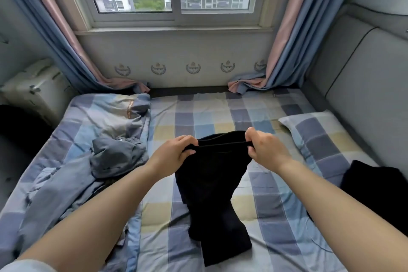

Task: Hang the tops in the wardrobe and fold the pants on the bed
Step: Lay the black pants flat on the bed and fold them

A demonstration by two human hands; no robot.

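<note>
A pair of black pants (pixel 212 187) hangs from both my hands over the checked bed (pixel 260 216), its legs trailing onto the sheet toward me. My left hand (pixel 176 152) pinches the left end of the waistband. My right hand (pixel 265 147) pinches the right end, so the band is stretched between them. A grey crumpled garment (pixel 117 157) lies on the bed to the left. Another black garment (pixel 379 187) lies at the bed's right edge.
A checked duvet (pixel 72 161) is bunched along the bed's left side and a checked pillow (pixel 320 137) lies at the right. A grey padded headboard (pixel 362 95) lines the right wall. A window with blue-pink curtains (pixel 72 51) is ahead. A white suitcase (pixel 33 90) stands at the far left.
</note>
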